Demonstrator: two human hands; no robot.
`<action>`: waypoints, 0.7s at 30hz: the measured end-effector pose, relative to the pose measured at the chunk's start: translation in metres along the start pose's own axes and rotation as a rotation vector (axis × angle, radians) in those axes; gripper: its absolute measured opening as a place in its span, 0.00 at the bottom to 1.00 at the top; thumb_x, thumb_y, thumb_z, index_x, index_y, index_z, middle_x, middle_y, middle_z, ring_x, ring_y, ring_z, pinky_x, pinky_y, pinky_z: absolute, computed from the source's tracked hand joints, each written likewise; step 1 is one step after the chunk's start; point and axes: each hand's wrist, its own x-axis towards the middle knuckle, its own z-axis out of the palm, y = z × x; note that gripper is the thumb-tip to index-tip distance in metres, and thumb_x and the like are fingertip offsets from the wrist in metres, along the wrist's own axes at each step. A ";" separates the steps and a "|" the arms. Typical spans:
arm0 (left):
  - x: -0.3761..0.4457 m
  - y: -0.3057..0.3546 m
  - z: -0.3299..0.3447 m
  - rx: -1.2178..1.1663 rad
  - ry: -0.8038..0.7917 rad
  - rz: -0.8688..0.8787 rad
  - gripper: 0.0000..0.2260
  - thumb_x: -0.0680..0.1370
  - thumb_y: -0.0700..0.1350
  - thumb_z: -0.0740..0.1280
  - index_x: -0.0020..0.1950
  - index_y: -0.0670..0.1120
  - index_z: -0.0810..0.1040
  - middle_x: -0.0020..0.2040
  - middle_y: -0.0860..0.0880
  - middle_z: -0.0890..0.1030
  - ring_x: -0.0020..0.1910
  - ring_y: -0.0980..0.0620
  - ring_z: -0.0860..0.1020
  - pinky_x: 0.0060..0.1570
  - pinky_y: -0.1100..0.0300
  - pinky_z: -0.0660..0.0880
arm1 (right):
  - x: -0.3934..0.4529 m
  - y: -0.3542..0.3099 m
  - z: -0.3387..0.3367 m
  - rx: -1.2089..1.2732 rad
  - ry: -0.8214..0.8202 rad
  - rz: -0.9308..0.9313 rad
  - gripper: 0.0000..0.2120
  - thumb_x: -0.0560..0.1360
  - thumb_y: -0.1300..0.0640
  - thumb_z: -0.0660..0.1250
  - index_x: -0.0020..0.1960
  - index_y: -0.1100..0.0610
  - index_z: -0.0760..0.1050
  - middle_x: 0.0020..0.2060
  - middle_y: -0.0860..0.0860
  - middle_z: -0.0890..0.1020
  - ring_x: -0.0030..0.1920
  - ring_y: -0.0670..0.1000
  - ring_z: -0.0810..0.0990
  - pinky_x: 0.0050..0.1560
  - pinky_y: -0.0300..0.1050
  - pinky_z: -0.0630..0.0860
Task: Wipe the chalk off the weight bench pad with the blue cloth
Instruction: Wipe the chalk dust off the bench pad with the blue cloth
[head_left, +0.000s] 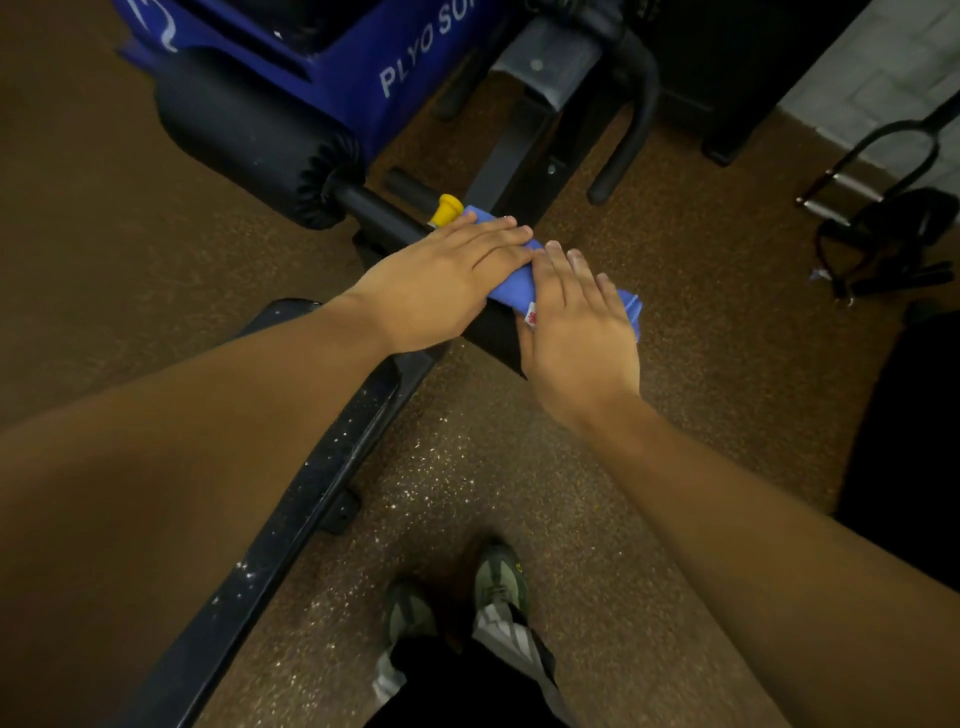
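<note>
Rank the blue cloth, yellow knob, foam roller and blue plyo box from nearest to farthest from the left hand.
1. Blue cloth: under the left hand.
2. Yellow knob: just beyond the fingers.
3. Foam roller: farther back, left.
4. Blue plyo box: at the top.

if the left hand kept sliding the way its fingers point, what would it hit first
Most likely the right hand: the left hand, flat on the blue cloth, points its fingertips at the right hand's fingers, nearly touching. Depth is hard to judge.
</note>
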 end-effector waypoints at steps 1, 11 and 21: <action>-0.007 -0.003 -0.005 -0.004 0.012 -0.009 0.24 0.74 0.36 0.58 0.71 0.37 0.67 0.70 0.36 0.71 0.71 0.39 0.67 0.72 0.43 0.61 | 0.002 -0.008 -0.001 0.020 0.006 -0.018 0.26 0.77 0.55 0.54 0.71 0.66 0.66 0.69 0.63 0.72 0.70 0.63 0.70 0.68 0.62 0.66; -0.127 -0.036 -0.032 0.036 0.046 -0.230 0.22 0.77 0.40 0.54 0.71 0.35 0.66 0.70 0.35 0.70 0.72 0.39 0.65 0.72 0.45 0.60 | 0.019 -0.110 0.009 0.070 -0.096 -0.282 0.26 0.79 0.59 0.60 0.75 0.65 0.61 0.73 0.63 0.67 0.73 0.60 0.66 0.71 0.58 0.64; -0.176 -0.078 0.006 0.088 -0.089 -0.268 0.28 0.74 0.32 0.61 0.75 0.39 0.62 0.74 0.39 0.66 0.74 0.41 0.62 0.73 0.44 0.59 | 0.022 -0.153 0.076 0.001 -0.194 -0.300 0.28 0.79 0.59 0.62 0.76 0.65 0.57 0.75 0.63 0.64 0.75 0.60 0.62 0.74 0.58 0.60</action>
